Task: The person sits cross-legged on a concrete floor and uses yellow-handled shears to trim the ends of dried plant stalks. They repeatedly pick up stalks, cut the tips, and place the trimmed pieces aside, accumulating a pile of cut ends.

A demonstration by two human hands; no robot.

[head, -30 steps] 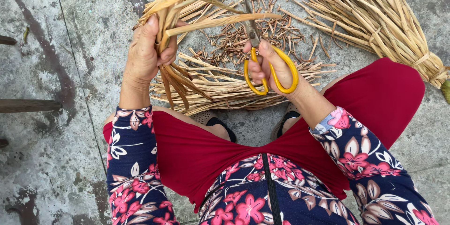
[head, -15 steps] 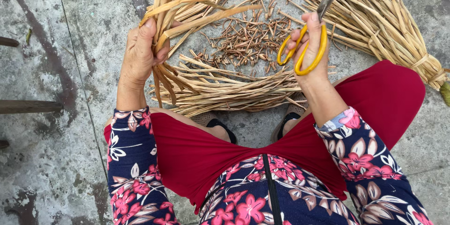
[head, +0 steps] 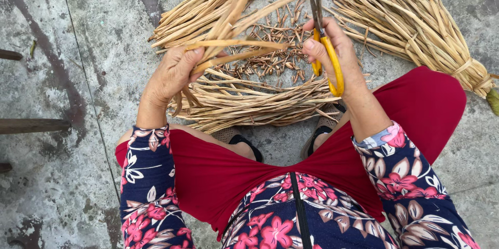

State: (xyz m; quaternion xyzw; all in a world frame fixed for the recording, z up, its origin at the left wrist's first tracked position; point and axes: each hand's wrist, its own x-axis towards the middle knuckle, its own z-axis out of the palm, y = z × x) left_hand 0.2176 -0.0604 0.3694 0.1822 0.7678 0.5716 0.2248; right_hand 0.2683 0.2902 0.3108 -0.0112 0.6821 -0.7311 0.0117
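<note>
1. Clenched around a handful of dry stalks point(head: 234, 36), the left hand point(head: 174, 72) sits left of centre, its fingers wrapped tight while the stalks fan up towards the top middle.
2. Right hand point(head: 338, 57), right of centre, grips the yellow-handled scissors point(head: 322, 36) with fingers closed through the loops; the blades point straight up and lie pressed together.
3. Half a second ago the scissors were tilted towards the upper right; now they stand upright, nearer the held stalks.
4. One second ago the right hand was lower, close to the middle of the frame.
5. Below both hands a loose heap of stalks point(head: 249, 103) lies on the concrete floor point(head: 78, 72).
6. Short brown cuttings point(head: 275, 46) are scattered between the hands.
7. A tied bundle point(head: 410, 20) lies at upper right.
</note>
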